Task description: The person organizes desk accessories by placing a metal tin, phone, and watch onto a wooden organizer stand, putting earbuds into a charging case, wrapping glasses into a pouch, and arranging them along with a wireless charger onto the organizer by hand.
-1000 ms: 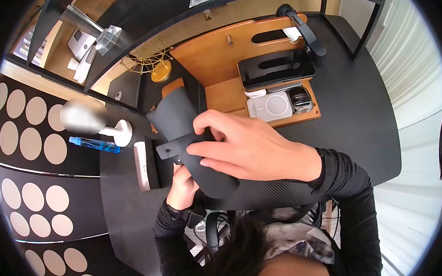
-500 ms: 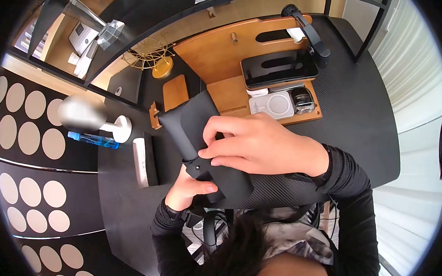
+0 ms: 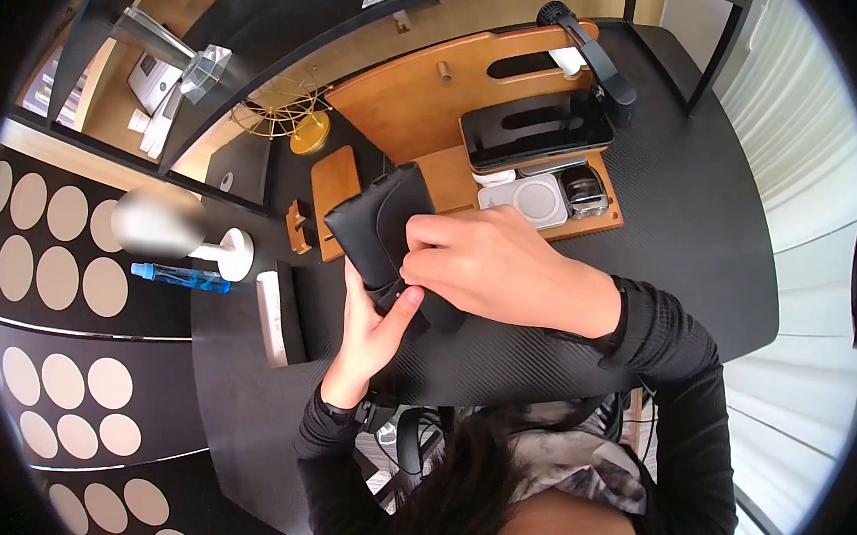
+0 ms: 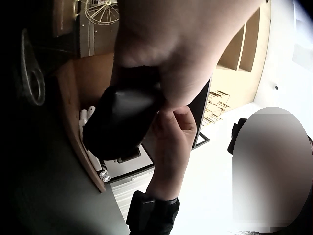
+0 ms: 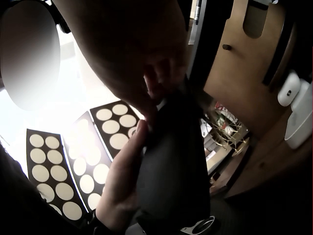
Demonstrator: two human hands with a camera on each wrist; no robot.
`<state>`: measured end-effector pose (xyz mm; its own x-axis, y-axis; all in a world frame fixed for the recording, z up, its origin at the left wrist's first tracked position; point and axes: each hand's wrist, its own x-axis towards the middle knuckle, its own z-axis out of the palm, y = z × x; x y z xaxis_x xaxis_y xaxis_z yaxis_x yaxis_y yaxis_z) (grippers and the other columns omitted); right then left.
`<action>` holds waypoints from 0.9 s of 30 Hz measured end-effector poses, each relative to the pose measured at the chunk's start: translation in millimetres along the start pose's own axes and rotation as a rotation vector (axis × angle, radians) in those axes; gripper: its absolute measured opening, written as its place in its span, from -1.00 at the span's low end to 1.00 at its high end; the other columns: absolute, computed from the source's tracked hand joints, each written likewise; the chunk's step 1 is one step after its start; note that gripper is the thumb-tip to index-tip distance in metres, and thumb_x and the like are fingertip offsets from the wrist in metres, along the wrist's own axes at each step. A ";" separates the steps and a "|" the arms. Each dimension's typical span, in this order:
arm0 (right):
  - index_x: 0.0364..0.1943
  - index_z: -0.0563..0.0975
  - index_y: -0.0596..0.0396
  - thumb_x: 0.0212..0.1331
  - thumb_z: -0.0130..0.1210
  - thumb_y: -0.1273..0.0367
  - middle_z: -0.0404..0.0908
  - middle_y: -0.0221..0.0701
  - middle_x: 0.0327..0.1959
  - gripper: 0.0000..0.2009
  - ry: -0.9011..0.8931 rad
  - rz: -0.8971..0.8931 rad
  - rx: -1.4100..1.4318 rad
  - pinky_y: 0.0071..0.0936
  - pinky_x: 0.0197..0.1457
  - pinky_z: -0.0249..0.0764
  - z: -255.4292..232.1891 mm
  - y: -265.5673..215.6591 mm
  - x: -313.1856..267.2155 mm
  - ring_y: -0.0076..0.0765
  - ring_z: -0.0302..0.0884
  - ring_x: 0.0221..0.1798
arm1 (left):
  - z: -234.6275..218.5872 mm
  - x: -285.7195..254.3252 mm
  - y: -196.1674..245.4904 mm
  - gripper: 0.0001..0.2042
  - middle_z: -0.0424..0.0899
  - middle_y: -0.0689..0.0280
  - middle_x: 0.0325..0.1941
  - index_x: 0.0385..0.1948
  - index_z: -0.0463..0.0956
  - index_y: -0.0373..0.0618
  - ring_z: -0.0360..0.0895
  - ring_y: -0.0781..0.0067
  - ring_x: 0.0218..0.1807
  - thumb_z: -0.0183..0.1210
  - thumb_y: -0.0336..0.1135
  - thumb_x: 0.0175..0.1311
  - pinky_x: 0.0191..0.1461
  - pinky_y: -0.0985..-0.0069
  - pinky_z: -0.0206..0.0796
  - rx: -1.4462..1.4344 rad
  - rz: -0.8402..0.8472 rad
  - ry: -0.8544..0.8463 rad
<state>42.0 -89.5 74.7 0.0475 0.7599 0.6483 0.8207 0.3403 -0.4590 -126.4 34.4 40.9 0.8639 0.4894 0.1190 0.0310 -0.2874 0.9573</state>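
Note:
A black, soft-looking case (image 3: 368, 231) with a flap is held tilted above the desk in the head view. My left hand (image 3: 363, 336) grips it from below, thumb on the strap area near its middle. My right hand (image 3: 505, 276) pinches the flap or strap there with curled fingers, close to the left thumb. In the left wrist view the case (image 4: 122, 122) hangs dark beside my right hand (image 4: 171, 147). The right wrist view shows the case (image 5: 173, 166) with my left hand (image 5: 122, 181) along its side; what the right fingertips touch is in shadow.
Behind the hands stands a wooden organizer (image 3: 407, 109) with a black box (image 3: 535, 133), a white charger (image 3: 536, 203) and headphones (image 3: 600, 69). Left are a wooden stand (image 3: 335, 182), a white lamp base (image 3: 236, 256), a blue bottle (image 3: 179, 277) and a white box (image 3: 273, 318).
The case has turned more upright and its lower end has swung toward the right hand. My left hand has moved up along it, and the right fingers have curled in closer.

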 end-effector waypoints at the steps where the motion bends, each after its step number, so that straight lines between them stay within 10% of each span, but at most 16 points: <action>1: -0.49 0.51 0.10 -0.03 0.14 0.43 0.44 -0.36 -0.44 -0.94 0.001 0.002 0.000 -0.21 -0.44 0.45 1.4 1.3 0.0 -0.13 0.58 -0.40 | 0.6 -0.7 -1.3 -0.29 0.34 0.19 0.24 0.40 -0.12 -0.22 0.33 0.41 0.25 0.13 -0.45 0.29 0.31 0.45 0.19 -0.053 -0.011 -0.002; 9: -0.30 0.56 0.03 0.05 0.20 0.39 0.42 -0.42 -0.38 -0.87 -0.017 -0.005 -0.034 -0.35 -0.40 0.47 -1.5 2.6 2.2 -0.27 0.55 -0.40 | -10.8 6.1 -6.1 -0.31 0.23 0.17 0.36 0.44 -0.12 -0.22 0.12 0.32 0.42 -0.12 -0.54 0.20 0.47 0.41 -0.12 -0.229 -0.174 -0.132; 16: -0.27 0.55 0.10 0.12 0.13 0.37 0.48 -0.33 -0.32 -0.86 0.170 0.106 0.011 -0.27 -0.31 0.52 -34.1 11.8 11.1 -0.11 0.57 -0.33 | -8.9 105.8 -28.2 -0.44 0.33 0.21 0.29 0.33 0.09 -0.24 0.27 0.37 0.33 -0.11 -0.62 0.22 0.40 0.42 0.05 -0.436 0.172 0.020; 27: -0.25 0.53 0.13 0.11 0.14 0.38 0.49 -0.32 -0.32 -0.83 0.021 0.144 -0.022 -0.24 -0.28 0.52 -26.5 17.4 11.2 -0.09 0.58 -0.31 | -1.0 137.2 -53.2 -0.59 0.39 0.37 0.10 0.27 0.18 -0.20 0.32 0.59 0.08 -0.09 -0.48 0.38 0.24 0.58 0.14 -0.214 0.071 0.122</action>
<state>72.0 -89.7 90.0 0.1777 0.7879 0.5896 0.8167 0.2162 -0.5351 -10.0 117.7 6.5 0.7925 0.5738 0.2065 -0.1458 -0.1505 0.9778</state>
